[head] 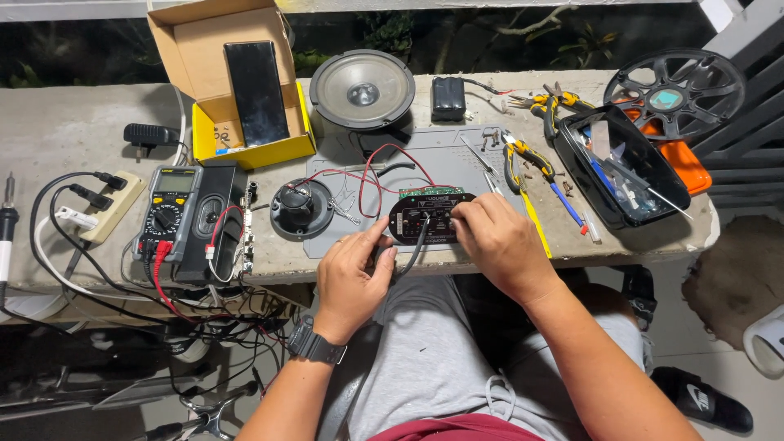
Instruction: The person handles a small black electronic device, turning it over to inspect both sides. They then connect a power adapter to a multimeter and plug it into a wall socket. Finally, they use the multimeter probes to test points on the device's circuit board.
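A black oval control panel with a green circuit board lies at the near edge of a grey work mat. Red and black wires run from it toward a small black speaker. My left hand, with a black watch on its wrist, touches the panel's left end with the fingertips, next to a grey cable. My right hand rests on the panel's right end, fingers curled over its front. Whether either hand truly grips the panel is hard to tell.
A multimeter and a black speaker case sit left, beside a power strip. Behind are a yellow box, a large speaker and a battery pack. Pliers and a black tool tray lie right.
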